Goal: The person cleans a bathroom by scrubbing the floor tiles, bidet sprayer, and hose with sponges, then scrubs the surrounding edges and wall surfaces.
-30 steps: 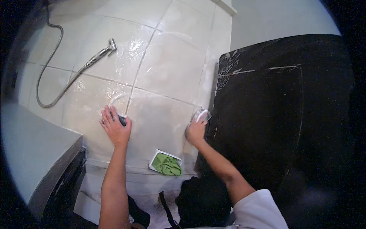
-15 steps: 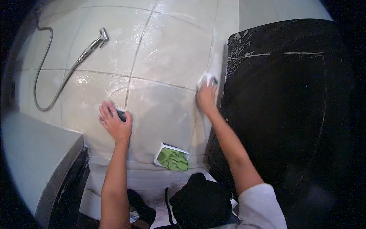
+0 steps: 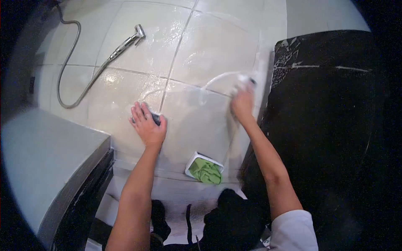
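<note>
My left hand (image 3: 148,126) lies over a dark scrubbing pad (image 3: 156,119) on the pale tiled surface. Its fingers and thumb span the pad, which is partly hidden beneath them. Farther right, my right hand (image 3: 243,102) grips a white scrubber with a dark end (image 3: 247,80), pressed to the tiles near the black panel. Motion blurs that hand and the scrubber, so its exact kind is unclear. A curved white foam streak (image 3: 217,78) runs across the tile to the left of the scrubber.
A white tray (image 3: 191,161) holding a green cloth (image 3: 206,170) sits near my body. A chrome spray head (image 3: 127,42) with a metal hose (image 3: 66,75) lies at upper left. The large black panel (image 3: 318,138) borders the right; a grey ledge (image 3: 54,154) stands at left.
The whole view has shifted, so the scene sits farther right. My left hand keeps its place on the tile. My right hand has turned slightly, and a curved foam streak now shows beside it.
</note>
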`<state>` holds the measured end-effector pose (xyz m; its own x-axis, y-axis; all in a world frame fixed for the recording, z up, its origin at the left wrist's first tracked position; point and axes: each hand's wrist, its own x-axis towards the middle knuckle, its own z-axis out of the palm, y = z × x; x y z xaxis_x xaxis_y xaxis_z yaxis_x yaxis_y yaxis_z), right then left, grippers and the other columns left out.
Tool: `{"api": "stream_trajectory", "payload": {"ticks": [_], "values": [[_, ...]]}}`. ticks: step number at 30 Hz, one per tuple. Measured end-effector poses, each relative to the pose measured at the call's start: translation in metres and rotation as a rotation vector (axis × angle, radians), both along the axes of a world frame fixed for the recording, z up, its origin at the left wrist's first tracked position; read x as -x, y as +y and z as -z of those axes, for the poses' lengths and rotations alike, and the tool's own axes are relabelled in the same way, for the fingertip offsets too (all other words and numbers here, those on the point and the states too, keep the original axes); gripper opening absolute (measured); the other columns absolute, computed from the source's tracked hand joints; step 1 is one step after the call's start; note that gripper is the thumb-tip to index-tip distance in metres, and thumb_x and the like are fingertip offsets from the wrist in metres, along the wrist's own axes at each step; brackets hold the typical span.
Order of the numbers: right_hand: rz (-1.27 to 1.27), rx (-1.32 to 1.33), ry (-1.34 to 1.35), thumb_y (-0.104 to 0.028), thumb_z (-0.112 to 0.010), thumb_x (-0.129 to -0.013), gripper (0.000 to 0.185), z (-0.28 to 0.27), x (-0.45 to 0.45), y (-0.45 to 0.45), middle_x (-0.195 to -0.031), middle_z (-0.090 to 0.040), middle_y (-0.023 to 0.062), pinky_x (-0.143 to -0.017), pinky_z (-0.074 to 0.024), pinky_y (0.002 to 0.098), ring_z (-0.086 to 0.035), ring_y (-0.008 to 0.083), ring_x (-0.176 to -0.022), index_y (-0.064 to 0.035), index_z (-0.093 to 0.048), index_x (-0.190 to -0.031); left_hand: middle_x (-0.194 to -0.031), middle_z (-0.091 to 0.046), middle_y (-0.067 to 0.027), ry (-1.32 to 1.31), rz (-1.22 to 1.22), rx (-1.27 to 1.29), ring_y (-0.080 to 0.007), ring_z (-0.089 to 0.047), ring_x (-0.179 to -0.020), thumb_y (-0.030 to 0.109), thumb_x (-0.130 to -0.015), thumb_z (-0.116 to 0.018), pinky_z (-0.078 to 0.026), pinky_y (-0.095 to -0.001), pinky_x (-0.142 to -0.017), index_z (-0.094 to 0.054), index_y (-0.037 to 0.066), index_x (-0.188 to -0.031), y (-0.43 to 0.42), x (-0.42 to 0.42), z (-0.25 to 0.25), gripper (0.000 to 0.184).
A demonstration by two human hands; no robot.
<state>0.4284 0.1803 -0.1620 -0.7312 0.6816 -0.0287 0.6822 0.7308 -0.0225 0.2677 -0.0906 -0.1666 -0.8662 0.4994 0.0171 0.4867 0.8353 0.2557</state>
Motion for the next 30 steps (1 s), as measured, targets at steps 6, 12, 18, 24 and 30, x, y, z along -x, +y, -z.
{"api": "stream_trajectory", "payload": {"ticks": [6,12,18,24,30], "values": [[-0.395,0.459,0.343,-0.007,-0.046,-0.081,0.048,0.014,0.125,-0.139,-0.136,-0.036,0.0256,-0.110,-0.0209,0.0463,-0.029,0.0380,-0.132,0.0061,-0.041,-0.128,-0.147,-0.023,-0.0178,-0.007,0.002,0.051,-0.0362,-0.018,-0.136,0.035,-0.075,-0.056,-0.014,-0.0553,-0.108,-0.030,0.002,-0.139,0.004,-0.001,0.002,0.077],[0.224,0.145,-0.030,-0.018,-0.047,-0.087,0.050,-0.029,-0.050,-0.092,-0.140,-0.033,0.0234,-0.110,-0.0236,0.0425,-0.027,0.0385,-0.132,0.0070,-0.039,-0.130,-0.149,-0.019,-0.0174,-0.020,0.024,0.063,-0.0356,-0.015,-0.138,0.038,-0.076,-0.055,-0.011,-0.0548,-0.109,-0.026,0.001,-0.141,0.007,-0.004,0.001,0.079],[0.265,0.473,-0.105,-0.019,-0.047,-0.088,0.052,-0.037,-0.143,-0.165,-0.142,-0.029,0.0250,-0.110,-0.0197,0.0473,-0.021,0.0409,-0.134,0.0051,-0.036,-0.133,-0.148,-0.021,-0.0177,0.026,0.012,0.051,-0.0362,-0.018,-0.137,0.039,-0.078,-0.053,-0.016,-0.0561,-0.107,-0.026,0.000,-0.140,0.011,-0.002,-0.005,0.078],[0.174,0.330,0.136,-0.022,-0.049,-0.088,0.051,-0.023,-0.063,-0.077,-0.138,-0.034,0.0264,-0.111,-0.0176,0.0478,-0.023,0.0422,-0.132,0.0048,-0.038,-0.131,-0.148,-0.023,-0.0171,0.091,0.080,0.003,-0.0358,-0.020,-0.136,0.039,-0.080,-0.052,-0.017,-0.0574,-0.106,-0.029,0.000,-0.139,-0.002,-0.006,0.007,0.074],[0.352,0.058,-0.113,-0.030,-0.044,-0.092,0.052,0.005,-0.157,-0.169,-0.139,-0.031,0.0293,-0.111,-0.0158,0.0502,-0.022,0.0453,-0.132,0.0077,-0.040,-0.128,-0.147,-0.024,-0.0188,0.107,0.048,0.036,-0.0345,-0.021,-0.136,0.041,-0.079,-0.052,-0.016,-0.0546,-0.108,-0.030,0.001,-0.140,-0.001,0.000,0.013,0.076]]}}
